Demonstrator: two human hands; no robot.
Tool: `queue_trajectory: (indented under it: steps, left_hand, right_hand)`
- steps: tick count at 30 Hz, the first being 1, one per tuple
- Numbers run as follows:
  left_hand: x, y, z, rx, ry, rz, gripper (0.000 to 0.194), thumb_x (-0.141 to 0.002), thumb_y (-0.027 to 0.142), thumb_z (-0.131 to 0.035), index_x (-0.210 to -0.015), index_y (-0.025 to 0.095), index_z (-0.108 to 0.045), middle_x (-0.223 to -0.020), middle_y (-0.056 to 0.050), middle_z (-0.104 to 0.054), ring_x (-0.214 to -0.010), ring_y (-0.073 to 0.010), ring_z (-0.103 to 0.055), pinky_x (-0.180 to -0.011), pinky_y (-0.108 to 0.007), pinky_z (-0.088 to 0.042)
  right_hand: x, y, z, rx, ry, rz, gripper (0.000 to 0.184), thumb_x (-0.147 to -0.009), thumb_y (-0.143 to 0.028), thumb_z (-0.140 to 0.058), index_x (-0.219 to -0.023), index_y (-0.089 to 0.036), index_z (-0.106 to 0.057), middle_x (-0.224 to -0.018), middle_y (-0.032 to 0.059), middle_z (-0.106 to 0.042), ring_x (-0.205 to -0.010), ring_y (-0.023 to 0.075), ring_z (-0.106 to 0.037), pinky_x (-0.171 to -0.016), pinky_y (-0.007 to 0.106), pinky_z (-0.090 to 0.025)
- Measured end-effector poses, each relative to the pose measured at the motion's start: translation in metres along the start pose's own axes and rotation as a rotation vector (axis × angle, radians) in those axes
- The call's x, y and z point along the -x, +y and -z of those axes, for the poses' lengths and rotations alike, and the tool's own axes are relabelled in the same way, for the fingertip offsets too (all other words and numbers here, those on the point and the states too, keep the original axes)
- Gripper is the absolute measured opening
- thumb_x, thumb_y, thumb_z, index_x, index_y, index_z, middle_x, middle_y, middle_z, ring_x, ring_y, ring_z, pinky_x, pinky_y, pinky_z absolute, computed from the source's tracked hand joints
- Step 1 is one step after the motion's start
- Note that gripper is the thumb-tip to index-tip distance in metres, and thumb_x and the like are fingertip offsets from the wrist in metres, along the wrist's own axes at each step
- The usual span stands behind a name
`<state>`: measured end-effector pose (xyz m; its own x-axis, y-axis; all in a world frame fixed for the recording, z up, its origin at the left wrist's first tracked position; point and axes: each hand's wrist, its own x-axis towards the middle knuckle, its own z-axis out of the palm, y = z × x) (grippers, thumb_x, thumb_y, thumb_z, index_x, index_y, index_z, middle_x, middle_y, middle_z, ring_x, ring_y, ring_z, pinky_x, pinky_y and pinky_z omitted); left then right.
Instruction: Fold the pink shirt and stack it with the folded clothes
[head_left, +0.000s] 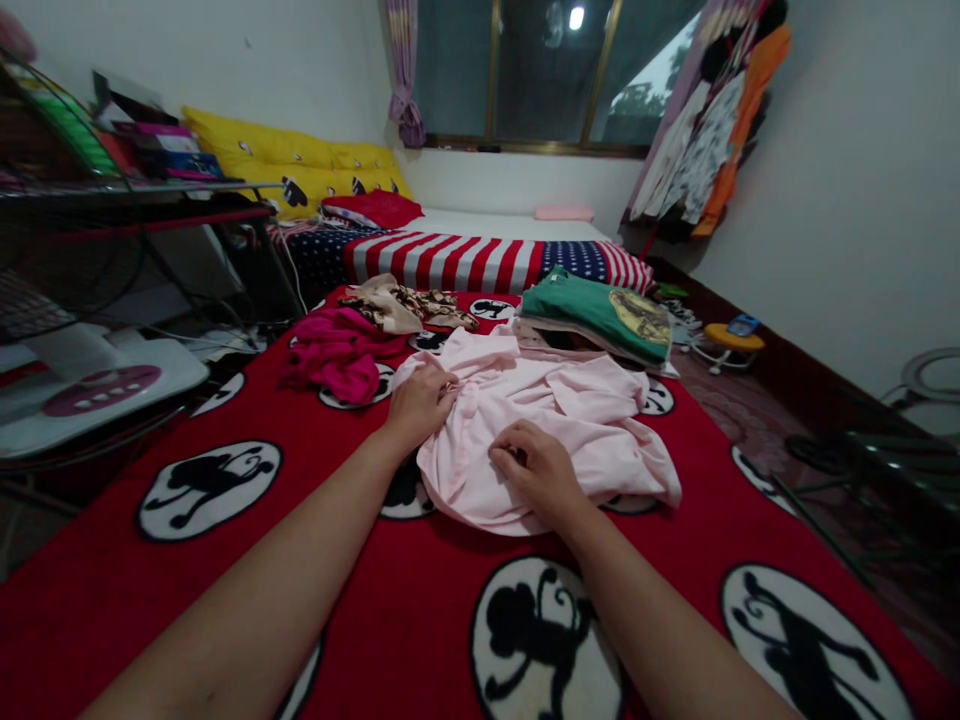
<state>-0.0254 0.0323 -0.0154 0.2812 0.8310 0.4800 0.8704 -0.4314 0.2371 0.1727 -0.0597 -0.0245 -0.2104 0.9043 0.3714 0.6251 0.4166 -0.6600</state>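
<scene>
A pale pink shirt lies rumpled across the red blanket, with its folds spread to the right. At the shirt's left edge, my left hand has its fingers closed on the cloth. My right hand rests on the near middle of the shirt, fingers curled and pinched at the fabric; its fingertips are partly hidden. Just beyond the shirt on the right is a stack of folded clothes with a green shirt on top. To the left of my left hand sits a crumpled magenta garment.
A brown-and-beige patterned cloth lies behind the magenta garment. Farther back is a bed with a striped, starred cover. A cluttered desk stands left; a small orange stool and hanging clothes are at right.
</scene>
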Motion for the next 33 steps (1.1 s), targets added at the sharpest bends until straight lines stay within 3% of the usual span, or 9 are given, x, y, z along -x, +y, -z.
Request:
queue_trajectory:
  steps: [33]
  left_hand:
    - [0.0012, -0.0069, -0.0052, 0.078, 0.036, -0.021, 0.025, -0.088, 0.034, -0.054, -0.100, 0.021, -0.071, -0.094, -0.007, -0.067, -0.092, -0.0217, -0.060, -0.073, -0.030, -0.044]
  right_hand:
    - [-0.0003, -0.0005, -0.0015, 0.016, -0.005, -0.013, 0.011, -0.082, -0.016, -0.060, -0.076, -0.019, -0.068, -0.080, 0.0004, -0.060, -0.072, 0.0128, -0.055, -0.067, 0.024, -0.039]
